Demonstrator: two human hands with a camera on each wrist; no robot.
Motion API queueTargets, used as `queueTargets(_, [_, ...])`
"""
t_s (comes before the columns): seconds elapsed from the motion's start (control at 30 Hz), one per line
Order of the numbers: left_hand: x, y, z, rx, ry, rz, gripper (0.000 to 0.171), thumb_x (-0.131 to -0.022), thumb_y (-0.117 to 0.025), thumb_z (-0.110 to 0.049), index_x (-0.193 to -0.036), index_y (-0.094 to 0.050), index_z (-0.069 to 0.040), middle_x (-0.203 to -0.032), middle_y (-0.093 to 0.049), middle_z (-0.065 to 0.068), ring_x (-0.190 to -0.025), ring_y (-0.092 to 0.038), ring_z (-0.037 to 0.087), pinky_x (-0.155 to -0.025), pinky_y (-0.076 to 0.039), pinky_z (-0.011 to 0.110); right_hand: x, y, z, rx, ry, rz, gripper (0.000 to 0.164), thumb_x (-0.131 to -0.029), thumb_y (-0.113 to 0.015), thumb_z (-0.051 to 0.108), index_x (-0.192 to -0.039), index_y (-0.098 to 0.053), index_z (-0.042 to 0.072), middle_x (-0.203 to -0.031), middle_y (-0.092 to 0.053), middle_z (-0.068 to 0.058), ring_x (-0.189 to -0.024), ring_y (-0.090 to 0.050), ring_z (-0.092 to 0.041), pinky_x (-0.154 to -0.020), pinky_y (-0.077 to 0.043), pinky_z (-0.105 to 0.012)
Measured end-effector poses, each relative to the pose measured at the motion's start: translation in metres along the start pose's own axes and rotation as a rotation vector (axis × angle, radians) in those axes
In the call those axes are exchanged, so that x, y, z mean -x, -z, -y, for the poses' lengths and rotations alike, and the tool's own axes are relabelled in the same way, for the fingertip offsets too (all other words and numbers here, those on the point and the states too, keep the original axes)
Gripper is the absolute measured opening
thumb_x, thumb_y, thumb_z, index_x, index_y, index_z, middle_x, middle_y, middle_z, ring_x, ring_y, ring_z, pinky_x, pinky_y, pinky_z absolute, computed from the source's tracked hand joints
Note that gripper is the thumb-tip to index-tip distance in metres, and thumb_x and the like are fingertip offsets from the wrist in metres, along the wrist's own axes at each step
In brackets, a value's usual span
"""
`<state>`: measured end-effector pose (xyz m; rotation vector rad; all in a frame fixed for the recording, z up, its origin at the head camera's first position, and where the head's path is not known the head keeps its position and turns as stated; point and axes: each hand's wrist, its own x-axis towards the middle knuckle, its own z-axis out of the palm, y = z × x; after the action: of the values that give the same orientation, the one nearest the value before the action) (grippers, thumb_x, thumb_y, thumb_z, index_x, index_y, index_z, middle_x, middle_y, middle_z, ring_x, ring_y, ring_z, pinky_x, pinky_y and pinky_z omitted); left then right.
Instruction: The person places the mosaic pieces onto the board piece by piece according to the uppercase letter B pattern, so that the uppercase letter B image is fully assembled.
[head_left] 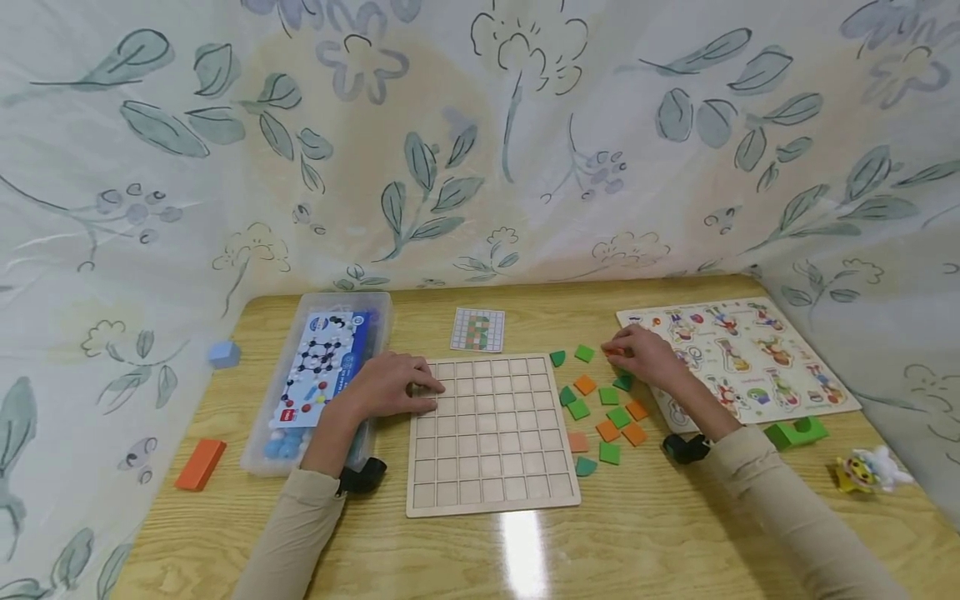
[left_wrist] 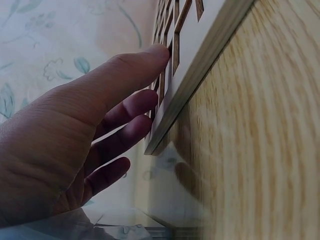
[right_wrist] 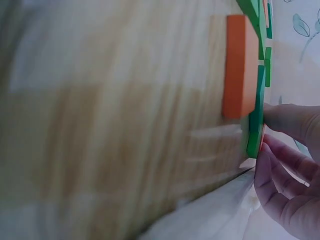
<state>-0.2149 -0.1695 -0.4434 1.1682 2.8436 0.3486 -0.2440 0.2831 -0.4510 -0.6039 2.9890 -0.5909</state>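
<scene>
Now pinching an orange tile (head_left: 613, 352) near a green tile (head_left: 584, 353) with the curled right hand (head_left: 648, 355), perhaps because of its thin shape; resting the left hand (head_left: 390, 385), loosely open, holding nothing, on the board (head_left: 489, 443), maybe steadying it.

White glare on the tabletop (head_left: 523, 554), wrist views dimmer and softer

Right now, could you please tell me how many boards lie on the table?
2: the gridded board by the left hand, and the picture board, partly hidden by the right hand.
</scene>
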Motion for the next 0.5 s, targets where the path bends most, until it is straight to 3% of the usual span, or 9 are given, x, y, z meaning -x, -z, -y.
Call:
queueTargets(0.13, [0.0006,0.0011,-0.0006,0.005,-0.002,-0.005,0.025,-0.088,-0.067,-0.045,-0.109,-0.075,-0.034,-0.096,-0.065,-0.013,-0.077,-0.054,0.004,-0.076,-0.041,0.029,0.0004,0.0003,-0.0011,0.011,0.019,-0.010,0.026,-0.089,-0.068,0.009,-0.112,-0.072,-0.001,-0.108,-0.061,-0.022,-0.087,-0.057,-0.029,-0.065,-0.045,-0.035])
queueTargets(0.37, [0.0001,-0.0001,-0.0007,-0.006,-0.002,0.002,0.025,-0.088,-0.066,-0.047,-0.109,-0.074,-0.036,-0.092,-0.063,-0.013,-0.071,-0.047,0.000,-0.070,-0.037,0.024,0.0008,-0.0002,-0.0031,-0.017,0.026,-0.010,0.032,-0.088,-0.068,0.008,-0.118,-0.067,-0.004,-0.109,-0.061,-0.024,-0.093,-0.058,-0.033,-0.075,-0.049,-0.044])
queueTargets(0.5, [-0.0002,-0.0004,-0.0010,-0.006,0.004,-0.003,0.025,-0.088,-0.066,-0.048,-0.108,-0.074,-0.037,-0.092,-0.063,-0.014,-0.071,-0.046,0.000,-0.071,-0.037,0.025,0.0011,0.0014,-0.0017,-0.020,0.007,-0.015,0.034,-0.087,-0.070,0.009,-0.118,-0.066,-0.005,-0.106,-0.062,-0.024,-0.086,-0.057,-0.030,-0.072,-0.047,-0.041])
